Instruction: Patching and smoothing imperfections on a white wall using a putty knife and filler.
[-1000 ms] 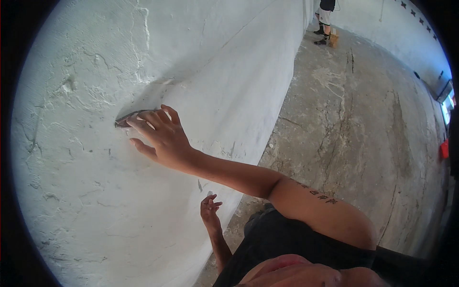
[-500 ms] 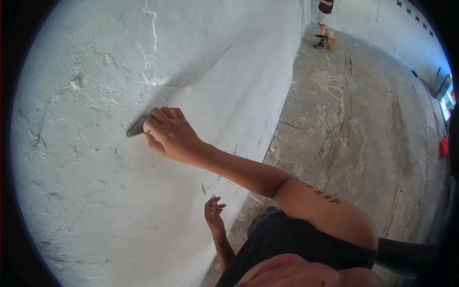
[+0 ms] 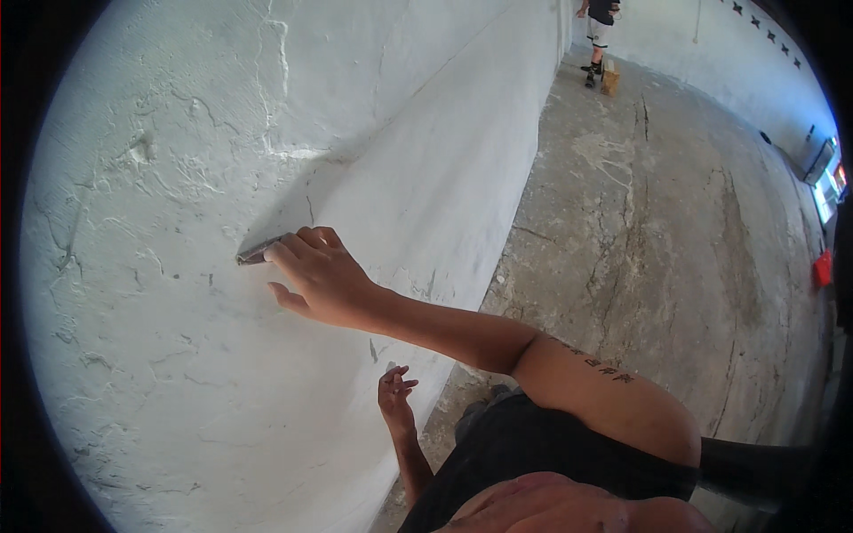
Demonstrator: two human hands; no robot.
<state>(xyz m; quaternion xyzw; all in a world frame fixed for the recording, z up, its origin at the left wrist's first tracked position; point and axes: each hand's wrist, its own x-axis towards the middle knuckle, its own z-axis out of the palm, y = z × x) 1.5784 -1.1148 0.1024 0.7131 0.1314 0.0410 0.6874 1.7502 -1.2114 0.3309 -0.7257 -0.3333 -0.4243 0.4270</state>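
**Against the wall [image 3: 204,373], a dark tool [image 3: 253,254] in the right hand [image 3: 324,277]**

On the wall's left part, rough plaster [image 3: 138,153] shows ridges, chips and fine cracks. To the right of that, the tool, flat and thin, lies against the wall in the right hand's hold: the fingers bend over it, while the thumb stands away from it. Lower, near the wall's bottom edge, is the left hand [image 3: 396,404], its fingers partly curled; whether it grips anything, I cannot tell. Away from the wall's foot spreads the floor [image 3: 569,266], grey, stained and cracked. Near the wall's far end stands a co-worker [image 3: 601,34] in a dark top and pale shorts, a brown block [image 3: 610,80] just beside the feet. Well apart from the wall, at far right, sits something red [image 3: 823,268]
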